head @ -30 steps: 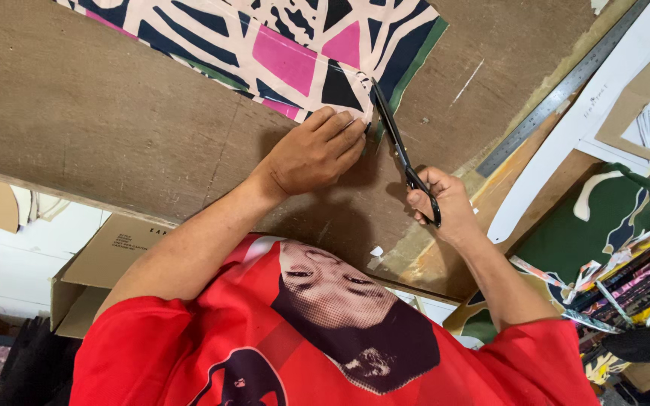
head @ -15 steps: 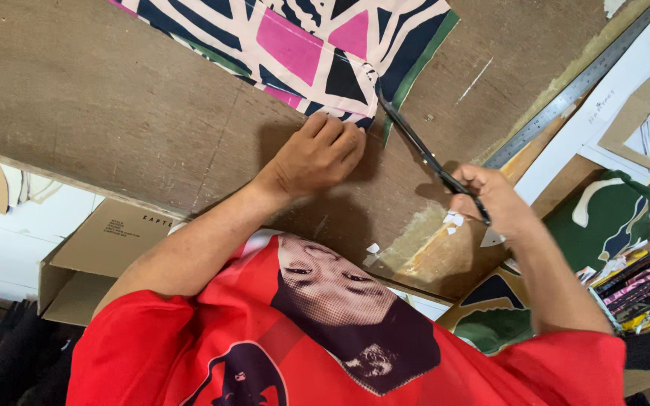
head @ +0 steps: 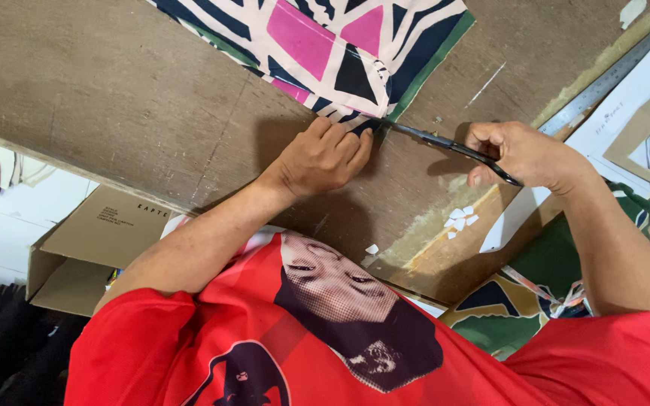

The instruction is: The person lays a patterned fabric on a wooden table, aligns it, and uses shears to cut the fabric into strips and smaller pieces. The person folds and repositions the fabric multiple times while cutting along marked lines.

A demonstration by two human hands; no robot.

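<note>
While the left hand [head: 325, 156] presses patterned fabric [head: 340, 53] flat, the right hand [head: 520, 154] grips black scissors [head: 434, 140].

The light is even and fairly bright, apparently from overhead. A soft dark shadow pools on the brown table [head: 114, 113] beneath the left hand [head: 323, 158] and forearm, and a smaller one beneath the right hand [head: 524, 154]. There is no glare. Focus is sharp at the centre; the dark lower-left corner is dim and perhaps slightly blurred.
</note>
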